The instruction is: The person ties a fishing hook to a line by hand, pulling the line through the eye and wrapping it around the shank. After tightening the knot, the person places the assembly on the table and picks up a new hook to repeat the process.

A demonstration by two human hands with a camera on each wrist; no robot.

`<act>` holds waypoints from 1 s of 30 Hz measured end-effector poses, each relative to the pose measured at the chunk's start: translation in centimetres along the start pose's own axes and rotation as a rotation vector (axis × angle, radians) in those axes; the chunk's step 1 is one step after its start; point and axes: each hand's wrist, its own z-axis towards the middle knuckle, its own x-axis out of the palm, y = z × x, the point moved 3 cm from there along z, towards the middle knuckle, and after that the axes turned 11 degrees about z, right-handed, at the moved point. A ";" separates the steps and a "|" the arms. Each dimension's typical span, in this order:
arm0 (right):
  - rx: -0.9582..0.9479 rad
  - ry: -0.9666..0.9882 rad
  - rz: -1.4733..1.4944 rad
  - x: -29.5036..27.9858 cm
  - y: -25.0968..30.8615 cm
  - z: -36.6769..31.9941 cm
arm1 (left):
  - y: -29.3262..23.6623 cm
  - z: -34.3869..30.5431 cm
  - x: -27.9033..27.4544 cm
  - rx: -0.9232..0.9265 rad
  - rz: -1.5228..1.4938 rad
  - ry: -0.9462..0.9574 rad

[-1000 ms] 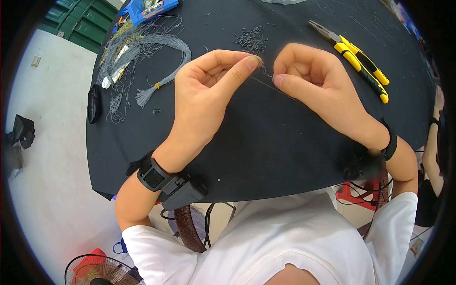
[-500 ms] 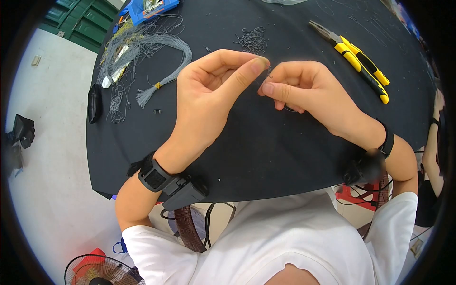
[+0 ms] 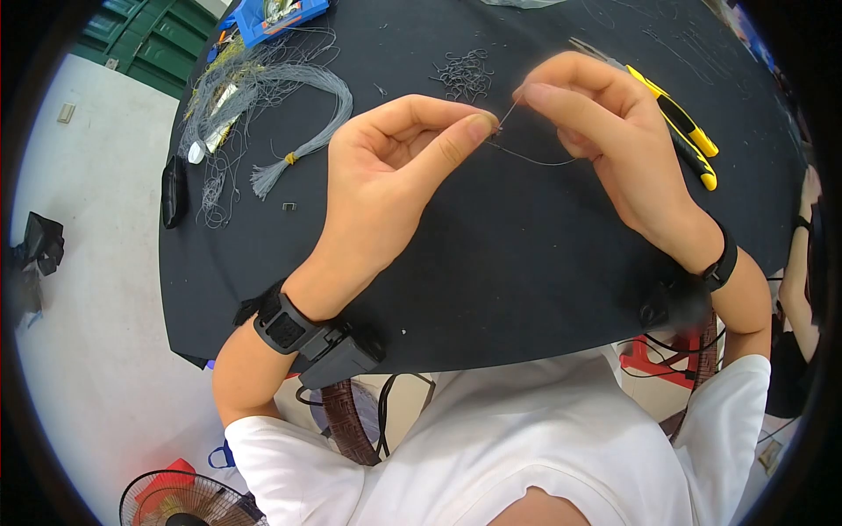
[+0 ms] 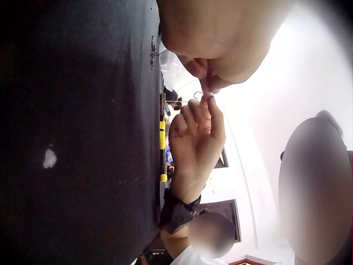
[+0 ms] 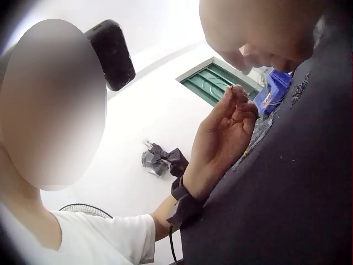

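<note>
My left hand (image 3: 381, 180) pinches a small dark fish hook (image 3: 496, 131) between thumb and index finger, above the black table. Most of the hook is hidden by the fingertips. Up and to the right, my right hand (image 3: 618, 136) pinches a thin grey fishing line (image 3: 508, 112), which runs straight and short to the left fingertips. Another stretch of line (image 3: 537, 162) curves below, from the hook toward the right palm. In the left wrist view, the right hand (image 4: 196, 141) meets the left hand (image 4: 226, 41) close at the fingertips.
A pile of fish hooks (image 3: 465, 74) lies beyond the hands. Yellow-and-black pliers (image 3: 680, 123) rest at the right, partly behind the right hand. At the left lie a tied bundle of line (image 3: 329, 92), a black case (image 3: 174, 191) and a blue box (image 3: 285, 22).
The right hand came in close to the left fingertips, then moved up and away to the right, drawing line straight. My left hand shifted slightly right and keeps its pinch.
</note>
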 end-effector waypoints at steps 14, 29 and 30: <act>-0.217 0.190 -0.143 1.1 1.5 -1.3 | 0.2 0.1 -0.2 -0.019 0.012 -0.057; -0.493 0.108 -0.370 1.0 2.2 -1.4 | 0.1 0.0 -0.2 0.002 0.016 -0.063; -0.484 0.102 -0.380 0.8 2.3 -1.4 | 0.0 -0.1 -0.1 0.000 0.017 -0.062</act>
